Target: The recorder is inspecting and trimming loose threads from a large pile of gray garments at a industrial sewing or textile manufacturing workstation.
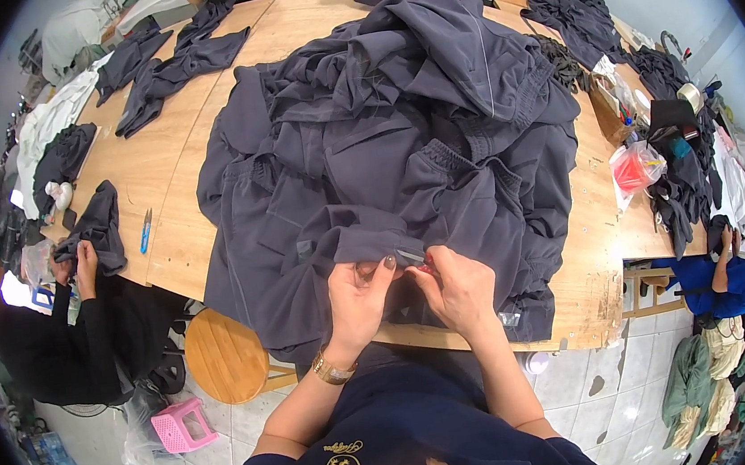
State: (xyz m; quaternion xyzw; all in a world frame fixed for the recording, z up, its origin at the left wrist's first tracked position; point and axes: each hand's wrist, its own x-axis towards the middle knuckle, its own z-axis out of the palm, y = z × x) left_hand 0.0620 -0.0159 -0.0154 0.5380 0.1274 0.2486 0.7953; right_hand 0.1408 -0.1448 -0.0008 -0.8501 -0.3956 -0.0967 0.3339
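Left hand: the left hand [359, 301] was pinching a bit of dark grey cloth [364, 240] between thumb and fingers, gold-coloured band [333, 367] on that wrist.
Right hand: the right hand [461, 291] was curled around some small snips [410, 256]. Metal blades poked out, handle mostly buried in the grip, so can't tell much about its shape.
Snips vs cloth: this was the bit that mattered. Blades ran roughly left-right, tips aimed left and slightly far, right by the pinched fold. Cloth was nearer the left hand, snips belonged to the right. Whether the blades actually touched fabric, couldn't tell.
Grey pile: the cloth sat at the near edge of a big heap of grey garments [383, 155], gathered waistbands showing, spread far, left and right of both hands.
Bench: all that was on a pale wooden bench [594, 301]. Blue-handled snips [146, 230] lay loose left of the heap, and a clear bag with something pinkish-red [637, 168] sat off to the right.
Neighbours: a co-worker on the left had both hands on a dark piece [99, 225]; someone in blue [717, 284] was over on the far right.
Floor: round wooden stool [226, 356] and pink plastic stool [183, 427], near left.
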